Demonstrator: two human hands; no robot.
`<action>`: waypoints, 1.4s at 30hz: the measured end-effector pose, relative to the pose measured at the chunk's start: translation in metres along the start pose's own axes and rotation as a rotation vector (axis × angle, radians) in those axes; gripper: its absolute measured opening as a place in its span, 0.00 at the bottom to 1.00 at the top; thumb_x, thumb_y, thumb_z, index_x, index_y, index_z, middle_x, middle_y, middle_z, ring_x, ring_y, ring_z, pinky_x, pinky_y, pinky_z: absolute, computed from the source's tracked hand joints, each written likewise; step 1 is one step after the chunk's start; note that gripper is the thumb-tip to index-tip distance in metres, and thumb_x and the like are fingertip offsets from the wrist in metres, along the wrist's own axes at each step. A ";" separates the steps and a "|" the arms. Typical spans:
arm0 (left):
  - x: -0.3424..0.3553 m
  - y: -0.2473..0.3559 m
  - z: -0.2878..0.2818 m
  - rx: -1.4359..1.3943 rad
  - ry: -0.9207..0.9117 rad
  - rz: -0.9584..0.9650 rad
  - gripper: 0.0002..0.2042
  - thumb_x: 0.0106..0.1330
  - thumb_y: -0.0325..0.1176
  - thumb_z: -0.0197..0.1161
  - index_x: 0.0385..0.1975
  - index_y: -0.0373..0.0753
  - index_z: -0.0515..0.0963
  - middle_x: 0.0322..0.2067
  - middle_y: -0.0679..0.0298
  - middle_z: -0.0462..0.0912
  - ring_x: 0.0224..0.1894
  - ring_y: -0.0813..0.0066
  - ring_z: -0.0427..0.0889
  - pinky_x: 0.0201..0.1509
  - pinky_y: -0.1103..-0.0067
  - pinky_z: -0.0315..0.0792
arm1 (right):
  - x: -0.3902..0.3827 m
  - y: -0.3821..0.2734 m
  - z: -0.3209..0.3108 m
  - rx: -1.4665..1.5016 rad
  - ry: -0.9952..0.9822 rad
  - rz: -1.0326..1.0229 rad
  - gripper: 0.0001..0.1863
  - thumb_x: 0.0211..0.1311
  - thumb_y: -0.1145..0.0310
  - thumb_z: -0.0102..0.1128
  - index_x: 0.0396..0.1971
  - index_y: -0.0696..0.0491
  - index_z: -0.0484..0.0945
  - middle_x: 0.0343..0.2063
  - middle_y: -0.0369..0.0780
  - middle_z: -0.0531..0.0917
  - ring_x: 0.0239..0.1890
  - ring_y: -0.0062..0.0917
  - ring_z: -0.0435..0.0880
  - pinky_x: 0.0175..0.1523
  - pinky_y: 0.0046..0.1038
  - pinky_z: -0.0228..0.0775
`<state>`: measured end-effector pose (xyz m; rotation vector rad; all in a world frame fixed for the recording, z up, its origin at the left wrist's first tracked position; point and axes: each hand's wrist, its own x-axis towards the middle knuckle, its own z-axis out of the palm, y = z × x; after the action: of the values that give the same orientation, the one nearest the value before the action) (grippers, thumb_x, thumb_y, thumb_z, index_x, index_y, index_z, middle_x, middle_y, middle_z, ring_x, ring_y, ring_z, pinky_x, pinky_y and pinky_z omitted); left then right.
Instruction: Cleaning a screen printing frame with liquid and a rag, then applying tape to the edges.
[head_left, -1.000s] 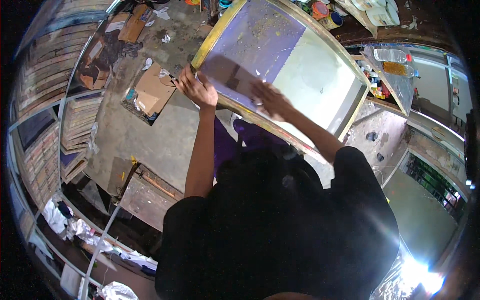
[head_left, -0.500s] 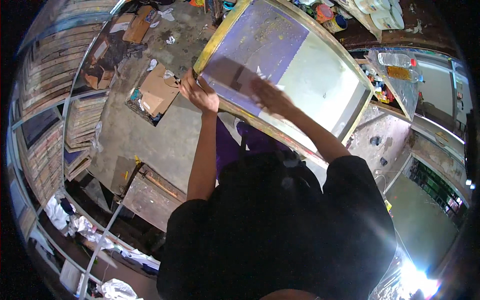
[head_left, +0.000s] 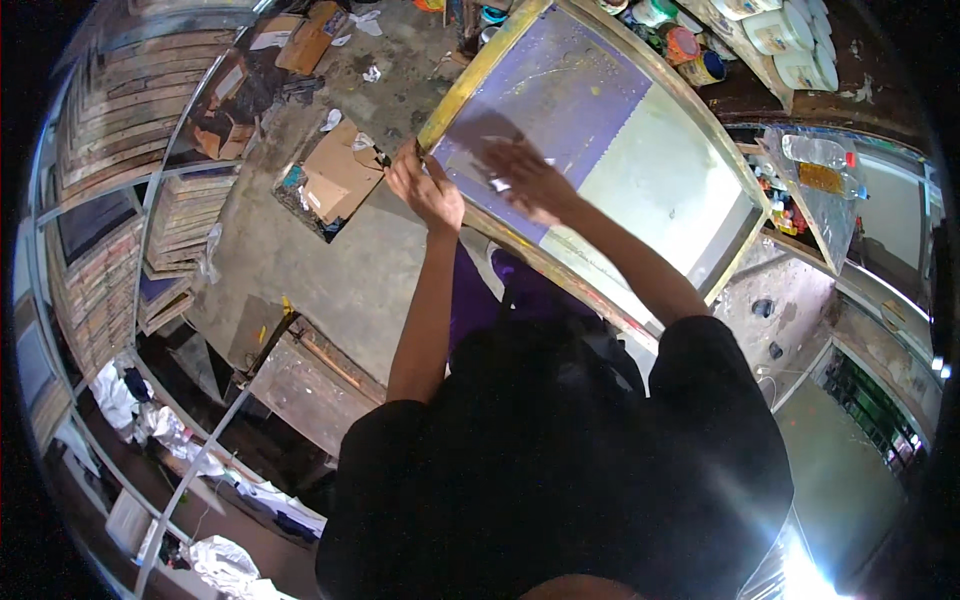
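Observation:
A large wooden-framed printing screen (head_left: 625, 130) tilts in front of me. Its mesh is purple on the left part and pale on the right, with yellow paint along the frame. My left hand (head_left: 428, 190) grips the screen's near left corner, fingers wrapped over the edge. Over the purple part lies my right hand (head_left: 525, 180), palm down and slightly blurred. Bits of a small white scrap (head_left: 501, 185) show under and beside its fingers; whether it is cloth or paper I cannot tell. The hand's shadow falls on the mesh beyond it.
Paint tubs (head_left: 700, 68) stand beyond the screen. Two plastic bottles (head_left: 820, 165) lie on a surface to the right. An opened cardboard box (head_left: 340, 170) sits on the floor at left, and stacked wooden frames (head_left: 110, 130) fill a rack. A worn bench (head_left: 310, 385) stands lower left.
My right hand has shifted a little left over the purple mesh, and the white scrap now shows by its thumb side. My left hand keeps its grip. The whole view has shifted slightly.

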<state>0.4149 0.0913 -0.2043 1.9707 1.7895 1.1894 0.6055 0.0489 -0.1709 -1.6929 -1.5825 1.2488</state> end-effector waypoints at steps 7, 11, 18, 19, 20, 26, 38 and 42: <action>0.005 0.008 0.004 -0.004 0.002 0.052 0.18 0.67 0.30 0.49 0.56 0.35 0.71 0.48 0.51 0.75 0.52 0.50 0.70 0.60 0.59 0.58 | 0.060 0.046 -0.003 -0.835 0.165 -0.190 0.27 0.68 0.64 0.50 0.64 0.59 0.62 0.61 0.57 0.67 0.63 0.47 0.68 0.64 0.44 0.63; 0.008 0.018 0.011 -0.028 -0.011 0.065 0.19 0.66 0.30 0.48 0.57 0.36 0.71 0.48 0.51 0.75 0.50 0.50 0.70 0.59 0.60 0.59 | 0.024 0.086 0.068 0.364 0.089 -0.533 0.24 0.69 0.66 0.48 0.63 0.57 0.64 0.58 0.55 0.71 0.61 0.48 0.69 0.63 0.42 0.65; 0.000 0.006 0.007 -0.104 -0.038 -0.013 0.19 0.73 0.38 0.44 0.54 0.33 0.71 0.51 0.51 0.75 0.54 0.53 0.71 0.65 0.61 0.56 | 0.042 0.044 0.011 -0.381 0.124 -0.148 0.25 0.66 0.65 0.53 0.63 0.49 0.67 0.61 0.48 0.69 0.63 0.41 0.69 0.67 0.39 0.62; -0.001 0.003 0.009 -0.150 -0.009 0.005 0.19 0.74 0.38 0.43 0.54 0.32 0.71 0.51 0.50 0.75 0.54 0.52 0.71 0.64 0.61 0.56 | 0.050 0.038 0.014 -0.144 0.077 0.014 0.25 0.68 0.65 0.50 0.64 0.49 0.66 0.61 0.48 0.70 0.63 0.43 0.68 0.65 0.39 0.64; -0.002 0.000 0.010 -0.196 0.020 0.022 0.19 0.75 0.38 0.42 0.53 0.31 0.72 0.51 0.49 0.75 0.54 0.52 0.71 0.64 0.62 0.57 | 0.049 0.030 0.026 -0.140 0.081 0.015 0.25 0.68 0.65 0.50 0.64 0.49 0.66 0.61 0.48 0.70 0.63 0.43 0.68 0.65 0.39 0.64; 0.000 -0.001 0.008 -0.258 0.107 0.144 0.20 0.77 0.38 0.40 0.52 0.28 0.73 0.50 0.47 0.76 0.53 0.50 0.71 0.61 0.63 0.61 | 0.010 0.038 0.072 0.658 -0.184 -0.569 0.26 0.65 0.65 0.50 0.64 0.47 0.67 0.65 0.41 0.66 0.69 0.36 0.61 0.71 0.42 0.52; 0.003 0.015 0.013 -0.254 0.073 -0.019 0.22 0.76 0.42 0.40 0.51 0.28 0.73 0.48 0.47 0.76 0.52 0.49 0.72 0.59 0.63 0.64 | 0.047 0.069 0.063 -1.827 0.310 -0.891 0.35 0.58 0.61 0.52 0.68 0.49 0.62 0.71 0.36 0.59 0.75 0.30 0.49 0.76 0.41 0.41; -0.002 0.000 0.014 -0.261 0.098 -0.021 0.23 0.76 0.44 0.40 0.52 0.29 0.74 0.48 0.48 0.76 0.52 0.50 0.72 0.59 0.63 0.64 | 0.042 0.038 0.068 -0.732 -0.045 -0.597 0.37 0.57 0.58 0.53 0.69 0.49 0.59 0.71 0.36 0.59 0.75 0.30 0.49 0.77 0.42 0.39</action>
<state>0.4245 0.0941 -0.2144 1.7704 1.5979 1.4534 0.5617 0.0669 -0.2454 -1.3571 -2.5195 0.4213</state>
